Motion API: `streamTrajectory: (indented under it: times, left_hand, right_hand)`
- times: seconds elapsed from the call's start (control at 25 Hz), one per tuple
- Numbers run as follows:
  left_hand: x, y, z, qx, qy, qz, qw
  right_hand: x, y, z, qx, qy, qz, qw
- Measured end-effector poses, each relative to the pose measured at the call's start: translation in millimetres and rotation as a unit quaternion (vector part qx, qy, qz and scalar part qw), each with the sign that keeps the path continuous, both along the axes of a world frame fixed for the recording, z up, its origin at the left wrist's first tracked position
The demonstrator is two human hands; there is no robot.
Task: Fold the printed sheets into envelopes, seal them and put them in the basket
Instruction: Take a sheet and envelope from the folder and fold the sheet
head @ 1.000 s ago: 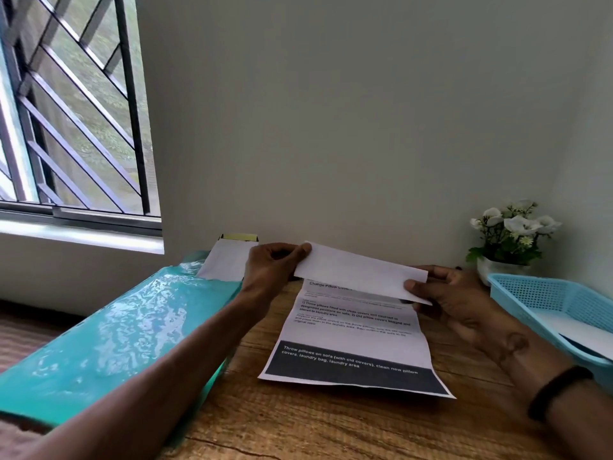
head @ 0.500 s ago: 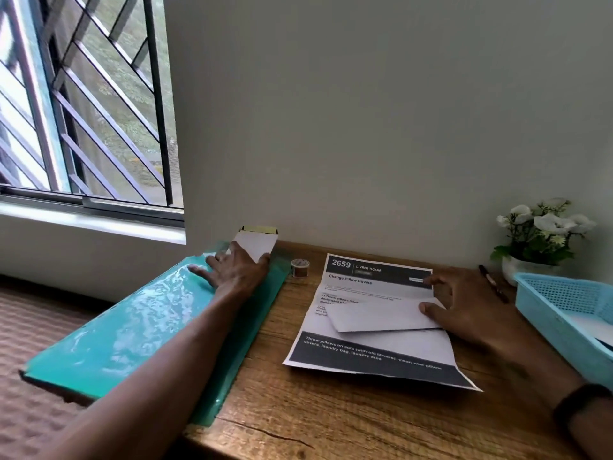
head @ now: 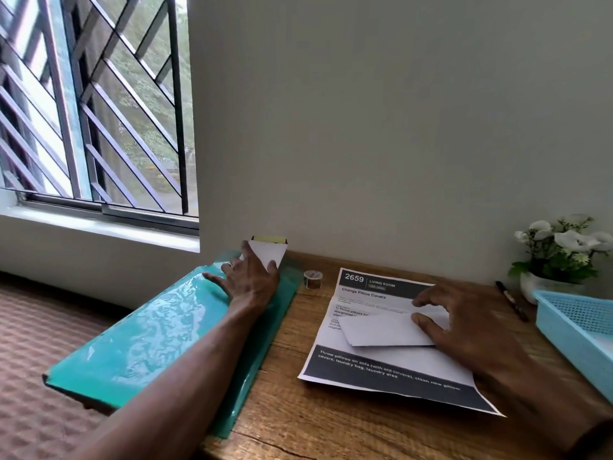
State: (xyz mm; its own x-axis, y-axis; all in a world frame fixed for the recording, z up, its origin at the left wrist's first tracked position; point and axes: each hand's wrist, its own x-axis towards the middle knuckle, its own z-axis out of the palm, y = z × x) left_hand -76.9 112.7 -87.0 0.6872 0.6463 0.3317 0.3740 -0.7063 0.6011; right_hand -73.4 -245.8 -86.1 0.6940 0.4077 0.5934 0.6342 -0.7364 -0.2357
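A printed sheet [head: 391, 370] with dark header and footer bands lies flat on the wooden desk [head: 298, 423]. A white envelope [head: 381, 332] lies on top of it. My right hand [head: 464, 330] rests on the envelope's right end, thumb and fingertips pressing it down. My left hand [head: 248, 280] lies flat with spread fingers on a glossy teal folder [head: 149, 343], its fingertips on a white stack of envelopes [head: 270, 252] at the folder's far end. A light blue basket [head: 577, 323] stands at the right edge.
A small roll of tape [head: 312, 279] sits between the folder and the sheet. A dark pen [head: 512, 300] lies near a white pot of white flowers [head: 564, 257] by the wall. The teal folder overhangs the desk's left edge. A barred window [head: 93, 104] is at left.
One second ago both hands held the envelope above the sheet. Since then the envelope came down onto the sheet under my right hand, and my left hand moved over to the teal folder.
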Motion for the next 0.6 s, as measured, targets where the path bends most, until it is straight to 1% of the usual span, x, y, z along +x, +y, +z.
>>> streamTrajectory:
  times: [0.24,0.44,0.6]
  left_hand:
    - [-0.4,3.0,-7.1,-0.012,0.026,-0.007,1.0]
    - [1.7,3.9,-6.1,-0.063,-0.015,0.004,0.998]
    - [6.2,5.0,-8.6,-0.079,-0.052,0.013,0.995]
  right_hand:
    - [9.0,-3.1,-10.2,0.026,0.021,0.001,0.999]
    - [12.2,-2.3,-14.2,0.019,0.042,0.002,0.999]
    - [12.8,-3.3,-17.2,0.012,0.051,-0.004,0.999]
